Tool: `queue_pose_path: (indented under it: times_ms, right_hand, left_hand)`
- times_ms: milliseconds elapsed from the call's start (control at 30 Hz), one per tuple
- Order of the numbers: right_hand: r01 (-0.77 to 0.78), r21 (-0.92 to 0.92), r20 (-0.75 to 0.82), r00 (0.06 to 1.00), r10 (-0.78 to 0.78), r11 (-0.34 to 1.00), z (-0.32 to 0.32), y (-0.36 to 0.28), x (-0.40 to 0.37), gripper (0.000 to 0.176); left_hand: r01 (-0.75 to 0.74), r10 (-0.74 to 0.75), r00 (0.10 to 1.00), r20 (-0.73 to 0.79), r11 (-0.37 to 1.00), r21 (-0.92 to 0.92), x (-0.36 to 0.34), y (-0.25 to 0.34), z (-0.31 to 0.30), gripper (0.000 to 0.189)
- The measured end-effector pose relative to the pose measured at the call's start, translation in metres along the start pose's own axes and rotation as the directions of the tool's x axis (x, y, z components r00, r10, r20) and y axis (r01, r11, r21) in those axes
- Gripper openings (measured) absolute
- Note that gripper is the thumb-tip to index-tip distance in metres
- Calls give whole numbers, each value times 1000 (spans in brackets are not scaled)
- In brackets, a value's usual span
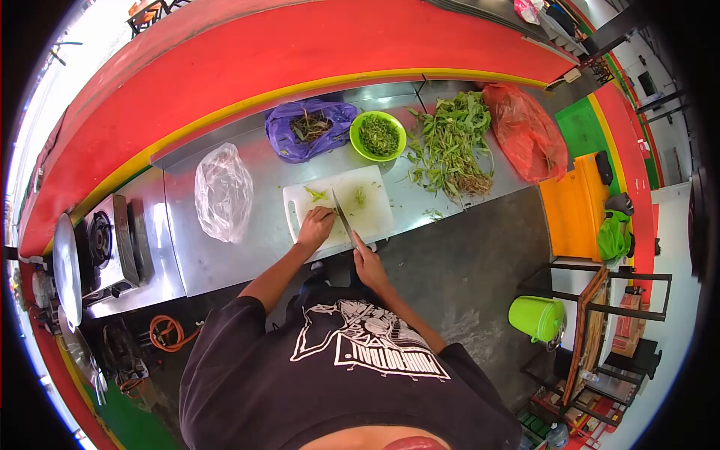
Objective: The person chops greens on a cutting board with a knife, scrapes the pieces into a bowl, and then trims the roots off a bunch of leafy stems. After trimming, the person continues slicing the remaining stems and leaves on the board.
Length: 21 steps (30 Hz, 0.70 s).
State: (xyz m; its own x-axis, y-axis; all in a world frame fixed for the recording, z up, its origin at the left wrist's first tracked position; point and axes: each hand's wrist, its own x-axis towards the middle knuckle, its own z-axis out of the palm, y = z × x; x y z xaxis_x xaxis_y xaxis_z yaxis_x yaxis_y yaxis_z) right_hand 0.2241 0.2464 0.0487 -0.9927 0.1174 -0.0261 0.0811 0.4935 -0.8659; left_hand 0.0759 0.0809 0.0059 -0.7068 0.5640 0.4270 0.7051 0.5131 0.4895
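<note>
A knife [345, 218] is in my right hand [367, 262], its blade pointing up and to the left over the white cutting board [341, 184]. My left hand [316, 226] rests on the board left of the blade, fingers pressed together; what they hold, if anything, is too small to tell. Small green leaf pieces [315, 194] lie on the board above my left hand, and chopped bits [360, 197] lie right of the blade. Behind the board, a lime green bowl [380, 138] holds chopped greens. A heap of leafy stems [452, 144] with roots lies to its right.
On the steel counter [262, 262] are a clear plastic bag [224, 193], a purple bag [283, 138] with dark stems inside, and a red bag [528, 133] at the right. A gas stove [107, 244] stands far left. A red wall [300, 49] runs behind the counter.
</note>
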Motion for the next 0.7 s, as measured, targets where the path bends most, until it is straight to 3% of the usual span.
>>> queue_pose_path:
  times_ms: [267, 333, 433, 700]
  right_hand:
    - [-18, -135, 86, 996, 30, 991, 5, 6, 1, 56]
    - [-35, -265, 91, 994, 61, 964, 11, 7, 3, 59]
    - [-3, -306, 72, 997, 26, 952, 20, 10, 9, 66]
    - [-34, -351, 99, 992, 73, 936, 28, 2, 49, 64]
  left_hand:
    - [4, -4, 1000, -14, 1000, 3, -5, 1, 1, 20]
    - [8, -8, 1000, 5, 1000, 22, -8, -1, 3, 21]
    - [-13, 13, 1000, 13, 999, 51, -7, -3, 4, 24]
    - [-18, 19, 999, -29, 999, 40, -11, -9, 9, 28]
